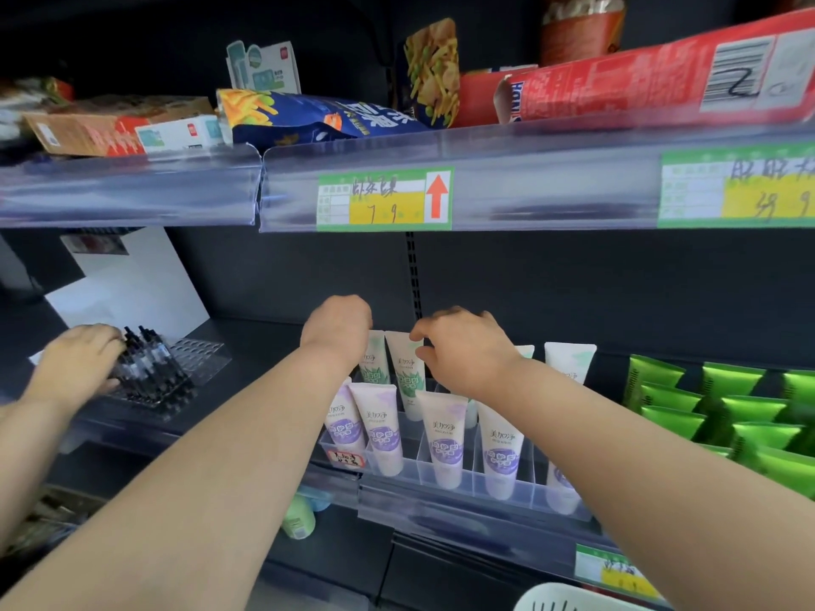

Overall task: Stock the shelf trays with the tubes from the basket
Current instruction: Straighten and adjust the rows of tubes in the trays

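Head view: your right hand (463, 350) pinches a green tube (408, 377) by its stiff crimp at the tray (414, 465) back edge, while your left hand (337, 324) hides its fingers; the tube looks light and squashy, so hold the crimp.

Not much to report on the person tbh: two bare forearms, one coming in from the lower left of the frame, the other from the right edge. Left hand (337, 324) and right hand (463, 350) are bare too, uncovered right back to the frame edges.
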Demonstrator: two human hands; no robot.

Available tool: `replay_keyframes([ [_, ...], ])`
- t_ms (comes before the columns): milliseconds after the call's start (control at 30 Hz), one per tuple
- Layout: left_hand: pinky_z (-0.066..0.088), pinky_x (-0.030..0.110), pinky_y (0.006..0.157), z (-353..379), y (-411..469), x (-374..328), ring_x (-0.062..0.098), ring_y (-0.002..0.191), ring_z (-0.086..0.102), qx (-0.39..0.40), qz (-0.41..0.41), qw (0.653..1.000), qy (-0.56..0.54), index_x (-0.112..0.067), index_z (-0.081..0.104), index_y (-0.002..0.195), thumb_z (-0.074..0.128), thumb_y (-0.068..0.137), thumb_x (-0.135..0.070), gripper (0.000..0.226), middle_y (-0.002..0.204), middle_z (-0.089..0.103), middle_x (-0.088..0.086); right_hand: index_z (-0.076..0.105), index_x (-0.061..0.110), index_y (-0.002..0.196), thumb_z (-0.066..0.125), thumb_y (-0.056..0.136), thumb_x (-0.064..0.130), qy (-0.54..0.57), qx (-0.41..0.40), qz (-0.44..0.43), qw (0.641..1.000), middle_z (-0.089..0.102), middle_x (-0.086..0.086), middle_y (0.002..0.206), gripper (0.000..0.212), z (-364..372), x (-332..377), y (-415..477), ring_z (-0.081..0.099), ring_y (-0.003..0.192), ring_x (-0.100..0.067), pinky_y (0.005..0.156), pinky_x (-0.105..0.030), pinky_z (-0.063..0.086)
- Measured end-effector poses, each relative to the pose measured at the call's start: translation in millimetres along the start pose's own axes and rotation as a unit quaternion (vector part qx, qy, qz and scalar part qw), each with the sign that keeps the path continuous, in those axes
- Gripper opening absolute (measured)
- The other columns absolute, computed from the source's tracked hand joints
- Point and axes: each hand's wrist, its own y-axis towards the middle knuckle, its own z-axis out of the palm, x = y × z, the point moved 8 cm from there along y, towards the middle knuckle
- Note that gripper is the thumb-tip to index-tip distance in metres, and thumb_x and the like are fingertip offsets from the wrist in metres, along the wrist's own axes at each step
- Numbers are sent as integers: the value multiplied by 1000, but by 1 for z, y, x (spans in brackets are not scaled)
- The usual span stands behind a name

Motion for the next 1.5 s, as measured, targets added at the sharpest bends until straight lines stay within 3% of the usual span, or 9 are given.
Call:
replay_keyframes([
  [133,46,28,71,-11,-9,-4,26,78,51,-16,28,999,0,-23,62,88,54,77,4,30,104,65,9,58,25,121,44,97,24,-6,-5,7,1000,61,2,119,27,-3,-1,-5,49,112,-21,90,-39,35],
  [233,49,31,82,-17,-18,-9,29,101,60,-16,52,998,-18,-21,67,114,57,86,-2,36,119,63,9,57,26,123,44,97,24,-6,-6,8,1000,60,3,120,29,-7,1,-14,49,113,-20,90,-38,36],
  [300,51,35,88,-21,-26,-14,28,108,60,-12,65,998,-23,-18,65,119,59,88,-5,34,121,63,8,56,26,125,44,97,24,-9,-4,7,1000,59,2,122,30,-11,3,-22,48,114,-21,90,-38,35],
  [500,51,36,82,-39,-67,-39,26,102,61,-25,102,993,-49,-19,68,112,60,90,-15,24,114,66,4,59,23,119,43,96,21,-27,-16,13,999,59,0,118,28,-23,4,-56,47,113,-22,90,-39,37],
  [633,51,37,84,-51,-100,-62,24,106,60,-47,140,987,-64,-20,67,116,55,92,-8,30,118,65,2,59,24,120,41,96,20,-31,-26,7,999,57,0,121,30,-34,2,-86,45,117,-22,93,-39,38],
  [900,50,37,88,-48,-166,-113,21,108,59,-54,186,974,-121,-24,68,116,58,94,-16,26,118,67,-1,60,29,121,47,94,18,-21,-60,4,998,59,6,123,32,-35,-19,-172,45,120,-17,91,-36,35],
  [1133,47,35,91,8,-220,-172,23,114,57,29,251,964,-81,-24,64,123,56,96,-20,28,125,64,1,63,29,112,47,92,14,-36,-29,68,997,63,7,111,30,4,-80,-264,50,110,-20,79,-34,38],
  [1333,49,41,90,81,-252,-209,27,114,56,129,291,948,-4,-20,57,131,52,96,-13,36,129,58,7,57,28,120,46,92,14,-47,22,152,987,57,7,123,33,40,-137,-325,47,117,-19,91,-34,38],
  [1500,44,39,100,122,-267,-225,22,124,45,145,295,944,-4,-16,48,137,51,92,-2,47,137,49,3,34,25,143,48,94,19,-60,50,180,981,38,5,145,51,63,-163,-348,33,135,-18,106,-35,30],
])
